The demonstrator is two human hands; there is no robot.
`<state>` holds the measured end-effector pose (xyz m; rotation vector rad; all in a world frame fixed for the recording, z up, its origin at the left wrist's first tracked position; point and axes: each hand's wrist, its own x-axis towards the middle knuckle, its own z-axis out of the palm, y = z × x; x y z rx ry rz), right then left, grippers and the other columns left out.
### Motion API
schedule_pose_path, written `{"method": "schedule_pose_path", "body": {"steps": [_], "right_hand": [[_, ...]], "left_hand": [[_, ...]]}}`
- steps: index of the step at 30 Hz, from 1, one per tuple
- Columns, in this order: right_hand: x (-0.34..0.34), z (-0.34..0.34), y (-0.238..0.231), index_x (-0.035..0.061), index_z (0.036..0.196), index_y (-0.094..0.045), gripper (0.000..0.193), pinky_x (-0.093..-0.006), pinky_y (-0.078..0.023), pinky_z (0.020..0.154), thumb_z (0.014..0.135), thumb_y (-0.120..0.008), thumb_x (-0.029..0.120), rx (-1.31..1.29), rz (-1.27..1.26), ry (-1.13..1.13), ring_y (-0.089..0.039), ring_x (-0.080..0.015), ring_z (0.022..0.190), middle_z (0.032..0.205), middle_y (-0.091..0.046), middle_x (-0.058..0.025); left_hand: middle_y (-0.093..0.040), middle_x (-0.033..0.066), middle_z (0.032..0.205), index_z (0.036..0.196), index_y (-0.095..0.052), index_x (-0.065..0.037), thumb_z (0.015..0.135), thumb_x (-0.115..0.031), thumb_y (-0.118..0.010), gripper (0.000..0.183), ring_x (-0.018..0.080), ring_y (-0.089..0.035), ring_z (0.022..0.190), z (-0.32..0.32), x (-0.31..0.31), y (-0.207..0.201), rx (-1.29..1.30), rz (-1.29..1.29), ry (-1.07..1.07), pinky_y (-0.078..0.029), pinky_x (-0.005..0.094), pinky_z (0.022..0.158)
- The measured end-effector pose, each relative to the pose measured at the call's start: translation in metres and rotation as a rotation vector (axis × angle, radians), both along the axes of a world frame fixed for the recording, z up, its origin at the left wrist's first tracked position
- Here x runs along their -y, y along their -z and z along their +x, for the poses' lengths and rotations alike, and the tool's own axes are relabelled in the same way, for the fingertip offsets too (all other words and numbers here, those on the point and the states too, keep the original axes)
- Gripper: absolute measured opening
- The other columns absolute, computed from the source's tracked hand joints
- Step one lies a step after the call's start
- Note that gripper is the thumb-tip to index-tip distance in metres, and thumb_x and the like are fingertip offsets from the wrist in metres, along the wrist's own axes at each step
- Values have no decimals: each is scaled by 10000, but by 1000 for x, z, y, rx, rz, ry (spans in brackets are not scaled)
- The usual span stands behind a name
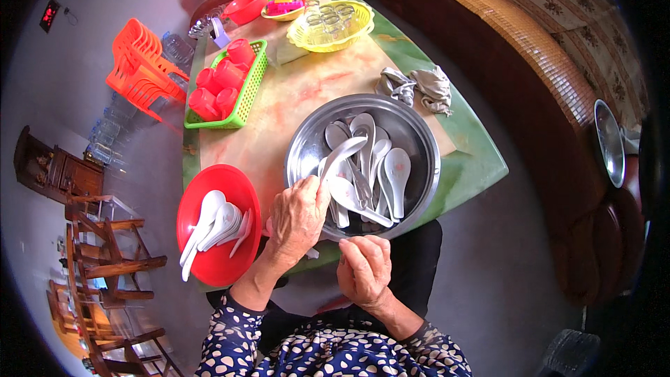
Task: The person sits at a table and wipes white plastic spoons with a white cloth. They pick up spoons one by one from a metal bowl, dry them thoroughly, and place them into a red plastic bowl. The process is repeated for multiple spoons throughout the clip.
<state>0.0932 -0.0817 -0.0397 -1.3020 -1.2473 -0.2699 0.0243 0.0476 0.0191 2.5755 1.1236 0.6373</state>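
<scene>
My left hand [300, 216] is closed around the end of a white soup spoon [343, 153], which it holds over the near left part of a wide metal basin [299, 141]. Inside the basin lie several more white spoons [397, 174] in a loose heap, with a clear or metallic one among them. Just in front of the basin's near rim is my right hand [366, 269], its fingers curled in; whatever they may hold is hidden. To the left of my left hand sits a red bowl [234, 265] with several white spoons [223, 222] stacked and leaning in it.
A green basket [252, 91] of red cups [227, 77] stands at the table's left. Farther back are a yellow basket [307, 43] of glasses and a red basin [246, 8]. Grey cloths [433, 89] lie beyond the metal basin. A sofa [488, 98] lines the right side.
</scene>
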Motion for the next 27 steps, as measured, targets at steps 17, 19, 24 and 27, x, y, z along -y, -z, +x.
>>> {"method": "schedule_pose_path", "body": {"steps": [17,19,24,27], "right_hand": [[-18,-43,14,-14,1078,-567,411,-368,-505,691,686,-693,-11,80,-245,-129,-577,-311,848,1069,-563,-168],[-30,-58,14,-13,1108,-557,434,-360,-510,696,695,-689,2,119,-328,-118,-575,-316,873,1119,-552,-177],[-55,-80,11,69,1251,-497,575,-364,-516,706,721,-706,149,202,-572,-90,-564,-298,949,1129,-517,-147],[-68,-87,18,40,1216,-501,575,-328,-525,562,692,-702,165,275,-633,-124,-579,-251,829,996,-519,-117]], "left_hand": [[-370,-58,557,709,-532,-35,929,-272,-550,324,24,-296,412,-92,2,-12,721,-1079,-266,-222,185,386],[-384,-54,551,694,-534,-30,927,-264,-548,331,23,-311,411,-112,9,-8,773,-1092,-275,-237,184,387],[-398,-57,542,689,-547,-26,939,-250,-519,337,9,-319,433,-140,24,-2,844,-1117,-309,-248,170,398],[-403,-39,549,701,-545,-21,927,-238,-540,313,25,-325,420,-149,28,5,868,-1122,-320,-236,181,390]]}}
